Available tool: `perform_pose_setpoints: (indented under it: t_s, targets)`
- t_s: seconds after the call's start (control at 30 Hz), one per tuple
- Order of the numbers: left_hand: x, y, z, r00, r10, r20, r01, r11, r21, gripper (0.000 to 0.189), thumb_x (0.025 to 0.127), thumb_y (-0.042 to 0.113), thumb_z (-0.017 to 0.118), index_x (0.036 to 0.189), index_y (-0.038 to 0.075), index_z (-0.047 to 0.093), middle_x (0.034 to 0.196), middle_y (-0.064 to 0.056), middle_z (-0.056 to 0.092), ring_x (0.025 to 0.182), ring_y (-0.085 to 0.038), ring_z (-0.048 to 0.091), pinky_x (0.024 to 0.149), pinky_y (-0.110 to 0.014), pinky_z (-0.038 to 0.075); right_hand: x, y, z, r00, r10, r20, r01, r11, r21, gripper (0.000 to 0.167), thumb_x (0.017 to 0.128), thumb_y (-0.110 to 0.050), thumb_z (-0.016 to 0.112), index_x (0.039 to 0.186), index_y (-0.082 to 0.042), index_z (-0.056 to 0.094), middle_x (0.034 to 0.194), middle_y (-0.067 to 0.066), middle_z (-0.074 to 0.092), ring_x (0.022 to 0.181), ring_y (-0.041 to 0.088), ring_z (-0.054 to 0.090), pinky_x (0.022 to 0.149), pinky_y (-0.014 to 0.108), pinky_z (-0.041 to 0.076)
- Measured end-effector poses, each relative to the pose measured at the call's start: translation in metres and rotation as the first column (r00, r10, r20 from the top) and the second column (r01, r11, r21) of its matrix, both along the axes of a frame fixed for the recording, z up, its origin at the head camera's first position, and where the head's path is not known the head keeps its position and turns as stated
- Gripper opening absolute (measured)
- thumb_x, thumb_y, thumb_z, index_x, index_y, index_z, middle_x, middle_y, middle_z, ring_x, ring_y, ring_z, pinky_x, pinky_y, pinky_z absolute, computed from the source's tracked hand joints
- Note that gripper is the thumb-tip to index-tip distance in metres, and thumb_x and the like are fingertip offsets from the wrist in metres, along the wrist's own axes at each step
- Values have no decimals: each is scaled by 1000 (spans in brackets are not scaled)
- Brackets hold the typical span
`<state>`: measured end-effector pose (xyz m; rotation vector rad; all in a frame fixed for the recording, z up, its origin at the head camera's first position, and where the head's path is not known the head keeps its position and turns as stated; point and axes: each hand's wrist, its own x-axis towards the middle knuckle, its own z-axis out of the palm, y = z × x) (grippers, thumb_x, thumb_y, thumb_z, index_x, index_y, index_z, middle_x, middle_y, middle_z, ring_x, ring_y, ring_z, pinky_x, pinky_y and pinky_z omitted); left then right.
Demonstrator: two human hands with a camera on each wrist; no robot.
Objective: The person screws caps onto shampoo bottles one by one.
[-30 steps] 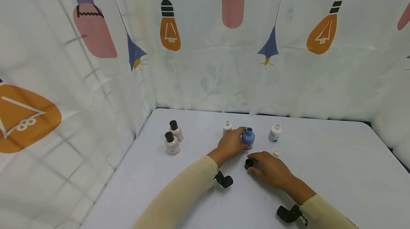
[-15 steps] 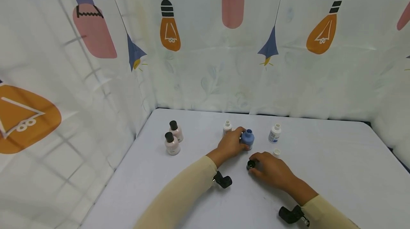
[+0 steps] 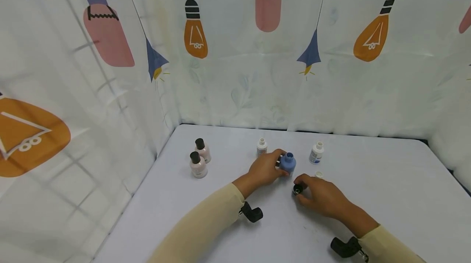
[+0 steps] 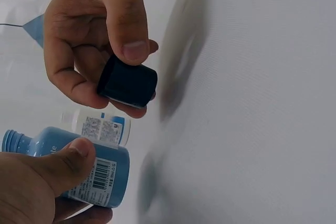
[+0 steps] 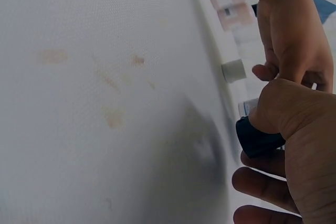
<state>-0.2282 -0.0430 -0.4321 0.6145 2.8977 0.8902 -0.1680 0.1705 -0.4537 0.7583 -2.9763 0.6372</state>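
White tabletop (image 3: pixel 386 189), black cap (image 4: pixel 129 83), open blue bottle (image 3: pixel 288 165) with barcode (image 4: pixel 102 175).

In the head view, right of centre, the right hand (image 3: pixel 324 196) hides all but the mouth of one white bottle (image 3: pixel 319 175); the print on a second white bottle (image 3: pixel 316 155), above it, is too small to read. The left hand (image 3: pixel 264 169) covers the foot of a third white bottle (image 3: pixel 262 146) and one side of the blue bottle (image 3: pixel 288 165). Left of centre, the front pale pink bottle (image 3: pixel 199 168) partly hides the rear pale pink bottle (image 3: pixel 204 154) — their labels illegible. The lower edge cuts off both sleeves (image 3: pixel 198 222). At lower right of the right wrist view, a thumb covers part of the black cap (image 5: pixel 256 140).
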Motion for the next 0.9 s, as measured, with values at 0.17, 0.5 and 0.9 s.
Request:
perform_pose_setpoints:
  t_s: [0.17, 0.5, 0.9]
  targets:
    - [7, -5, 3, 1000, -23, -2, 23, 1000, 14, 61, 83, 34, 87, 136, 19, 60, 121, 2, 73, 110, -10, 67, 87, -29, 53, 2, 7, 4, 1000, 7, -24, -7, 1000, 9, 40, 83, -20, 83, 119, -18, 66, 96, -7, 72, 86, 11, 68, 68, 33, 55]
    - [20, -14, 0, 997, -37, 62, 35, 999, 31, 58, 84, 34, 87, 134, 22, 61, 122, 3, 72, 112, -14, 67, 87, -33, 53, 2, 16, 7, 1000, -9, 5, 9, 1000, 7, 39, 85, -21, 81, 121, -18, 66, 97, -8, 70, 88, 11, 67, 72, 35, 55]
    - [36, -19, -6, 988, -99, 121, 91, 993, 69, 59, 80, 32, 90, 131, 20, 62, 121, 4, 72, 111, -9, 66, 90, -30, 52, 7, 25, 9, 1000, 2, -5, -2, 1000, -13, 39, 88, -23, 81, 123, -18, 67, 95, -12, 67, 86, 8, 64, 68, 32, 53]
